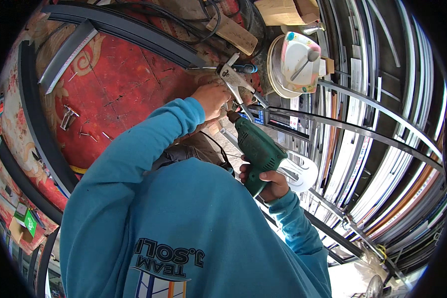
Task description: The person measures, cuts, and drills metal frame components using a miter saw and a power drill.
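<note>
My right hand is wrapped round the handle of a green electric drill, whose chuck points up and left. Just beside the chuck is my left hand, its fingers curled; whatever lies between them is hidden. Touching or nearly touching those fingers is a hand riveter with metal handles. Behind the riveter lies a screwdriver with a blue and black handle. A dark metal profile runs across the far end of the worn red tabletop.
On the tabletop's left are a small metal fitting, several rivets and another dark profile. At far right a dish with a spoon rests on a round lid. Racks of long metal profiles fill the right side. A green box stands lower left.
</note>
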Demonstrator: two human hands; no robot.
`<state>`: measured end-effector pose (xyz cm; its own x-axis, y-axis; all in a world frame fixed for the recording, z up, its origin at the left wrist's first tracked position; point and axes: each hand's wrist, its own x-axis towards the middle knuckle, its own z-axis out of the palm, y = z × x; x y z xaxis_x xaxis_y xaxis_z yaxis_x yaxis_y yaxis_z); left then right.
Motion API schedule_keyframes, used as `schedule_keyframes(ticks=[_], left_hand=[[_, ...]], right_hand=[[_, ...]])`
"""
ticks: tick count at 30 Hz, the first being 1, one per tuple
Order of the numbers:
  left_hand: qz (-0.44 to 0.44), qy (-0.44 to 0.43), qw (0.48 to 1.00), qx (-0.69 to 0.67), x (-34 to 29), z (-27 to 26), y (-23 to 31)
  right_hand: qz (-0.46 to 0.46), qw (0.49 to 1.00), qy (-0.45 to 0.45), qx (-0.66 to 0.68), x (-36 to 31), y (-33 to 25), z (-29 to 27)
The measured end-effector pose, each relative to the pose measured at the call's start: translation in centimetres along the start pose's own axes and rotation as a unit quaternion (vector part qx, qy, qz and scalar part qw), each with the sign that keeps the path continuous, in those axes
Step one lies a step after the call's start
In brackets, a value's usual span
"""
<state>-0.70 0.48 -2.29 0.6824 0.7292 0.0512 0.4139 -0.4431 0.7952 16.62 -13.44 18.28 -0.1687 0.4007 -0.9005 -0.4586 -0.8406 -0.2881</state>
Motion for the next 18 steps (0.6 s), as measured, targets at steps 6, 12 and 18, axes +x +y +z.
schedule_keyframes(ticks=[6,12,18], left_hand=[[-0.011,-0.022,1.0,0.008,0.0,-0.2,0.2],[-0.007,-0.002,1.0,0.017,-0.1,0.5,0.0],[-0.006,-0.005,1.0,0.008,-0.1,0.2,0.2]], right_hand=[[-0.072,0.984,0.05,-0.156,0.2,0.0,0.1],[-0.114,0.97,0.065,-0.205,0.3,-0.2,-0.2],[-0.11,0.979,0.034,-0.166,-0.1,-1.1,-1.0]])
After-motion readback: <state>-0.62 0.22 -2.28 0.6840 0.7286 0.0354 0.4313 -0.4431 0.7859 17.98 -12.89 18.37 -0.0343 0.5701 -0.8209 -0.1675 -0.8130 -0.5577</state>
